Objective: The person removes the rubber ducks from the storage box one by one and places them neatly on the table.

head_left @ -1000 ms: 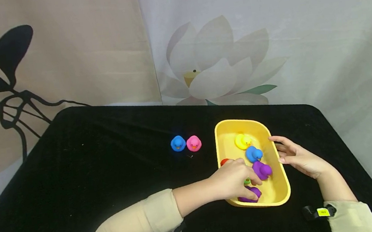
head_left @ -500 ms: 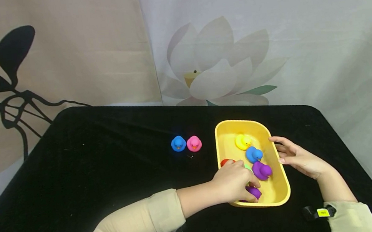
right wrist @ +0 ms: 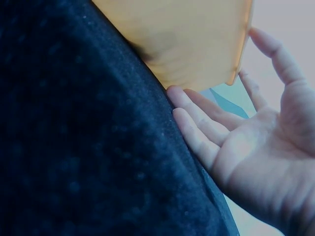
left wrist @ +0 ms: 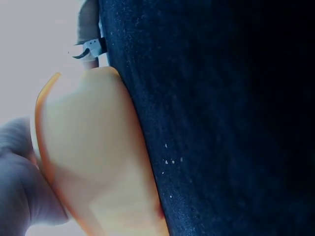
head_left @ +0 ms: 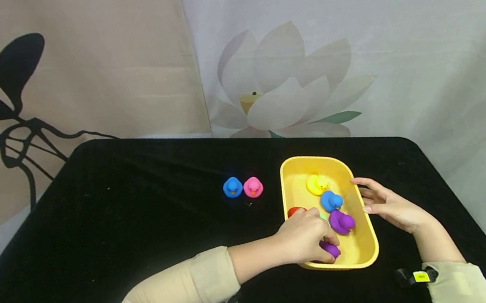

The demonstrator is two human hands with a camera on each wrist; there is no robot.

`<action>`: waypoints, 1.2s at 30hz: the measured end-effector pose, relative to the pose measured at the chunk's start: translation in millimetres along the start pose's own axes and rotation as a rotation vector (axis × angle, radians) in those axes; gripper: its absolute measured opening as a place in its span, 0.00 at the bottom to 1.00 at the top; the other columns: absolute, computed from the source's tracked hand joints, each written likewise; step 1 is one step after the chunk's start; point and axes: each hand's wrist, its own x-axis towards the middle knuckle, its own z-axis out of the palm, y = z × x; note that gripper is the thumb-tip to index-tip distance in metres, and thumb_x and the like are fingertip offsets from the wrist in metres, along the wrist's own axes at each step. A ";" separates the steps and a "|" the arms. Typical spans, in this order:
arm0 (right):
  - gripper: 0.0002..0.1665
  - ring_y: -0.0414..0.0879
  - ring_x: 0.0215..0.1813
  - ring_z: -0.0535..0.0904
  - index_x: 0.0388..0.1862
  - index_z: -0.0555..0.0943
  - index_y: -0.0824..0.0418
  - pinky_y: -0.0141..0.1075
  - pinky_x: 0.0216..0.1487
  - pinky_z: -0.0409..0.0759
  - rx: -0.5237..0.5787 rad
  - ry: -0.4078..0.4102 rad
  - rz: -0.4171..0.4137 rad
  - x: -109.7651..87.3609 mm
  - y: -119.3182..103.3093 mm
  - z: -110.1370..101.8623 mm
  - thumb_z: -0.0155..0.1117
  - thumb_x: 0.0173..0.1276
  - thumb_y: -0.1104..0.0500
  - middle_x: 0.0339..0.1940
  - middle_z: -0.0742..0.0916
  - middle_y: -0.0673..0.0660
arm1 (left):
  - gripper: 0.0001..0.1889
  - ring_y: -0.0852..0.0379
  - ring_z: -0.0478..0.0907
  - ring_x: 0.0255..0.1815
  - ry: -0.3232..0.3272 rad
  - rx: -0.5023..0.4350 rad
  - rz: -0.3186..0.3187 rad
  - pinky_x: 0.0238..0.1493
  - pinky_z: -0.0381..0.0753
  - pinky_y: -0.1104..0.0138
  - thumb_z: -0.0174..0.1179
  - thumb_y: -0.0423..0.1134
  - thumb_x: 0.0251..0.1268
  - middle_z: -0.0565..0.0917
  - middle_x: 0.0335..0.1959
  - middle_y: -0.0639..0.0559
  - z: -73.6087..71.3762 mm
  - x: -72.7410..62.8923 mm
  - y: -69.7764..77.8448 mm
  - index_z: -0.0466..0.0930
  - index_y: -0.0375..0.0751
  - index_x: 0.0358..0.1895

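Observation:
In the head view my left hand (head_left: pixel 305 237) reaches over the left rim of a yellow plastic tray (head_left: pixel 366 252). Its thumb and fingers grip a purple rubber duck (head_left: pixel 331 250) at the tray's near end, and the hand covers part of that duck. Against the tray's right side rests my right hand (head_left: pixel 395 206), fingers extended; the right wrist view shows the fingertips touching the tray wall (right wrist: pixel 197 44). Also in the tray are a yellow duck (head_left: pixel 317 185), a blue duck (head_left: pixel 331 201), another purple duck (head_left: pixel 342 222), and partly hidden red (head_left: pixel 296 211) and green (head_left: pixel 323 217) ones.
Left of the tray, a blue duck (head_left: pixel 232 187) and a pink duck (head_left: pixel 253 187) stand side by side on the black cloth (head_left: pixel 141 209) of the table. Behind the table hangs a printed curtain (head_left: pixel 145 57).
Over the last second, my left hand has shifted slightly and its fingers have closed in on the near purple duck. My right hand and the tray have barely moved.

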 end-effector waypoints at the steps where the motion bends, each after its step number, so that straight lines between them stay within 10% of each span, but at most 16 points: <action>1: 0.34 0.46 0.59 0.75 0.73 0.53 0.55 0.37 0.56 0.74 0.000 0.002 0.003 0.0 -0.3 0.1 0.53 0.71 0.64 0.65 0.68 0.55 | 0.16 0.68 0.65 0.35 0.001 0.001 0.008 0.39 0.61 0.75 0.71 0.53 0.52 0.78 0.26 0.76 -0.1 0.0 -0.4 0.88 0.59 0.45; 36: 0.35 0.44 0.60 0.74 0.73 0.53 0.56 0.38 0.56 0.73 -0.013 0.009 -0.004 0.0 1.4 0.0 0.54 0.71 0.64 0.67 0.66 0.60 | 0.19 0.67 0.65 0.48 0.167 -0.319 0.116 0.46 0.67 0.77 0.68 0.41 0.54 0.82 0.48 0.64 -20.4 -12.6 -13.4 0.85 0.49 0.52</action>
